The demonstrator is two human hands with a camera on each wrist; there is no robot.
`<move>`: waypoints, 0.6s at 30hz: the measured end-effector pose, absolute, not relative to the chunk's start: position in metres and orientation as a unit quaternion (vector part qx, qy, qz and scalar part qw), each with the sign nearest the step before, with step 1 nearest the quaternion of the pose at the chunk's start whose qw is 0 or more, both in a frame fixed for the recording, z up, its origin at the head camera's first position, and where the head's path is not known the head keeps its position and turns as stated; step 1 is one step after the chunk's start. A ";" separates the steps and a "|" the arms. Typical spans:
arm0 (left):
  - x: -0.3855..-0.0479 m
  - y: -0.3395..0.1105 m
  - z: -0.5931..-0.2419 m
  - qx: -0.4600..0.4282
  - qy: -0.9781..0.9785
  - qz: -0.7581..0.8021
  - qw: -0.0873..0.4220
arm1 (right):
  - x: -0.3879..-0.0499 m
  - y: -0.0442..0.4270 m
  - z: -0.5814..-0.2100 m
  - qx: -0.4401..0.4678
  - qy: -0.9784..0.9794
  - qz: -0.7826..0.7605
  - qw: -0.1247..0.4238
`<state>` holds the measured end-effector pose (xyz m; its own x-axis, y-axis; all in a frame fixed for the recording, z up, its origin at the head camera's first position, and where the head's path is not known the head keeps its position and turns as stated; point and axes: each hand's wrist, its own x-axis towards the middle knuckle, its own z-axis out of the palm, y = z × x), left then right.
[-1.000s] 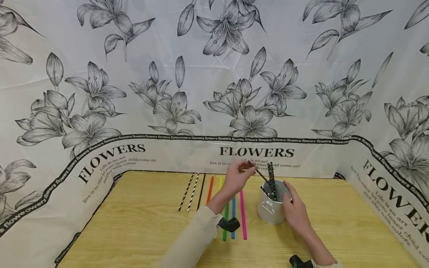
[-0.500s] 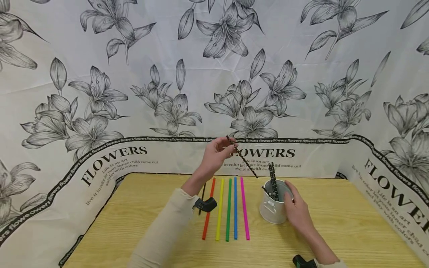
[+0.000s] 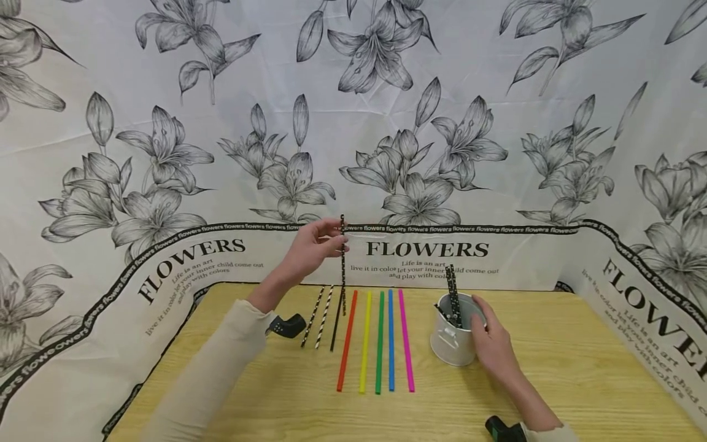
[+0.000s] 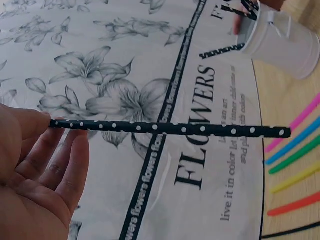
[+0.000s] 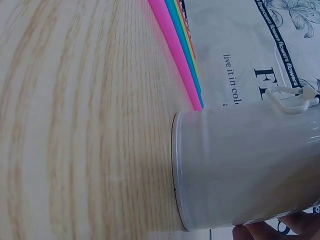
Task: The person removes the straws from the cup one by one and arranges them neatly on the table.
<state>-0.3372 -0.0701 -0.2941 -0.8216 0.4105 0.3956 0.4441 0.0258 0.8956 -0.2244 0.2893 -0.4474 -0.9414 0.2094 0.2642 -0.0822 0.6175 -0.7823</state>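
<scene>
A black drinking straw with white dots hangs upright from my left hand, pinched near its top end. In the left wrist view the same straw stretches out from the fingertips, its free end touching nothing. My right hand grips the right side of a small white bucket standing on the table. Some black straws with white dots lean inside the bucket. The right wrist view has the bucket's side close up, with fingertips at its lower edge.
Left of the bucket lies a spread-out row of straws: pink, blue, green, yellow, red, plain black and two black-and-white ones. A flower-printed cloth stands behind the wooden table.
My left hand has drawn the dotted straw out of the bucket and carried it left, above the row; the straw has swung from slanted to upright. The right hand stays on the bucket.
</scene>
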 end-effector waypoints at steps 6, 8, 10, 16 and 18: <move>-0.348 -0.102 -0.305 -0.264 -0.711 -0.652 0.014 | -0.223 0.288 -0.443 -0.034 -0.878 0.447 0.167; -0.352 -0.112 -0.312 -0.255 -0.715 -0.651 0.018 | -0.223 0.287 -0.443 -0.031 -0.878 0.447 0.167; -0.355 -0.121 -0.319 -0.248 -0.723 -0.644 0.021 | -0.223 0.287 -0.444 -0.029 -0.878 0.449 0.164; -0.363 -0.145 -0.344 -0.214 -0.751 -0.624 0.022 | -0.224 0.287 -0.447 -0.029 -0.880 0.444 0.165; -0.366 -0.153 -0.353 -0.203 -0.759 -0.618 0.023 | -0.225 0.286 -0.447 -0.028 -0.881 0.443 0.165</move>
<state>-0.3660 -0.1533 -0.3532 -0.9166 0.2795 0.2860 0.3365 0.1527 0.9292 -0.2252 0.2857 -0.4474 -0.9437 0.1963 0.2664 -0.0968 0.6060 -0.7895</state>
